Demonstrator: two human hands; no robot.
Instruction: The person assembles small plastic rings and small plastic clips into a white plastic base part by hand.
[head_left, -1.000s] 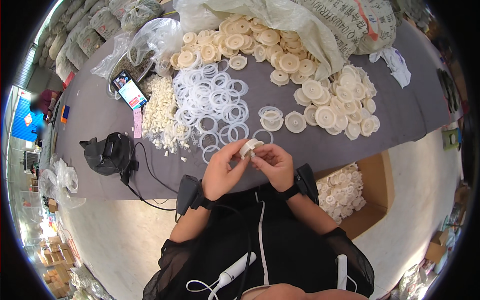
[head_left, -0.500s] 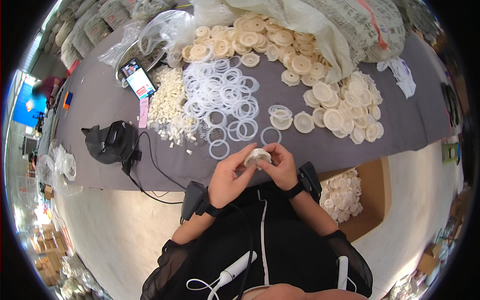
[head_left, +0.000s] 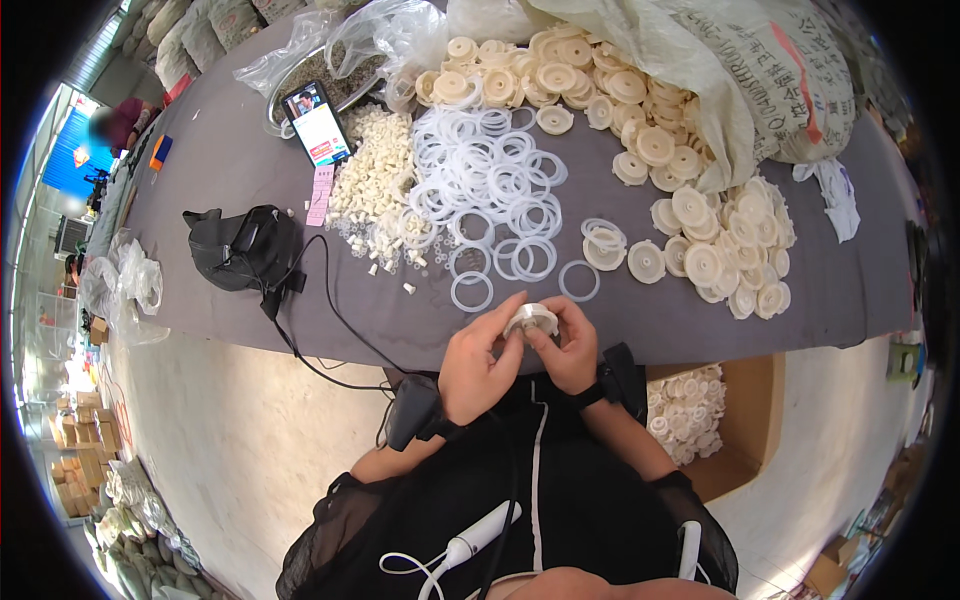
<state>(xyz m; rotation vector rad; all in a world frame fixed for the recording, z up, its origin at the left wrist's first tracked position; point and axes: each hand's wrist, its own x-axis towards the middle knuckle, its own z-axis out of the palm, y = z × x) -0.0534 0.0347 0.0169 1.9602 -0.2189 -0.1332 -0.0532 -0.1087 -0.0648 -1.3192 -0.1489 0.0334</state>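
Note:
Between both hands, just off the table's near edge, is a round pale plastic disc part (head_left: 532, 318). My left hand (head_left: 482, 358) grips it from the left, thumb against its near side. On the other side my right hand (head_left: 568, 350) pinches it with thumb and fingers. The fingers partly cover the disc, so its underside is hidden. Beyond the hands lie translucent sealing rings (head_left: 490, 190) in a loose pile, with one ring (head_left: 579, 281) lying close by. Cream plastic discs (head_left: 735, 250) are heaped to the right, and one disc (head_left: 604, 250) has rings on top.
Small cream plugs (head_left: 375, 165) are piled left of the rings, beside a phone (head_left: 316, 125) and a pink slip (head_left: 319, 196). A black bag (head_left: 242, 248) with cables rests at left. Sacks (head_left: 790, 80) stand at the back. A cardboard box (head_left: 755, 420) of finished-looking parts sits below the edge.
The view has shifted, so the table items appear further right. Both hands still hold the disc part, with only slight changes in finger position.

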